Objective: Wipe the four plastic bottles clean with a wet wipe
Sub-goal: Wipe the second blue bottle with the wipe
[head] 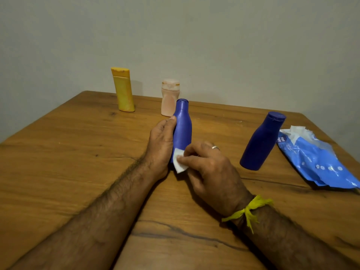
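Blue wipe pack point(315, 158) flat on wooden table point(78, 152), flap open, white wipes showing at mouth. Blue bottle point(182, 125) upright, gripped by left hand point(161, 141), thumb curled on neck. Wet wipe point(179, 160) pinched by right hand point(210, 172) against bottle base. Dark blue bottle point(261, 141), yellow bottle point(123, 90), pink bottle point(169, 98) standing apart.

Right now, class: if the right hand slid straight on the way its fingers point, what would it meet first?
Its fingers point left, so the right hand, pinching the wipe, would meet the blue bottle first, then probably the left hand gripping it.
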